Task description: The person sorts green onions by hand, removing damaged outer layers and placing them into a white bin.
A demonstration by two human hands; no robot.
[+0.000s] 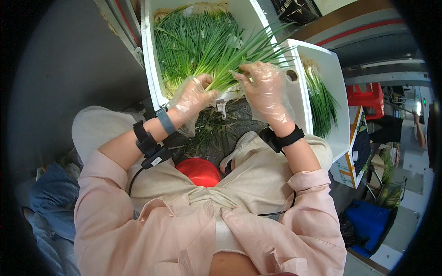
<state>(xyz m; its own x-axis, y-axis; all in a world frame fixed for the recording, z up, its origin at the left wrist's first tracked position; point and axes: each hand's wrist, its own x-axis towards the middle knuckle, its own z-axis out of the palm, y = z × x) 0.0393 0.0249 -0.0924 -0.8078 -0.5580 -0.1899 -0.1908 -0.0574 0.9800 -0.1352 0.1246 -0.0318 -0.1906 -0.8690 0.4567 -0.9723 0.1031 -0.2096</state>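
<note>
My left hand (193, 95), in a clear plastic glove, grips a loose bunch of green onions (224, 69) by its pale lower stalks. Their leaves fan out to the upper right, over the rim of a white foam box (148, 58). At the right side of the bunch is my right hand (266, 88), gloved alike, with bent thumb and forefinger close to the leaves. Whether a leaf is pinched there I cannot tell. Many more green onions (186, 38) lie packed in the box, roots at the far end.
A second foam box (331, 69) with green onions (321, 100) stands at right. Trimmed leaves (210, 132) litter the floor before a red stool (198, 172). Further right are a red plastic stool (367, 98), a blue bin (366, 220) and another person (411, 129). A dark panel (79, 58) rises at left.
</note>
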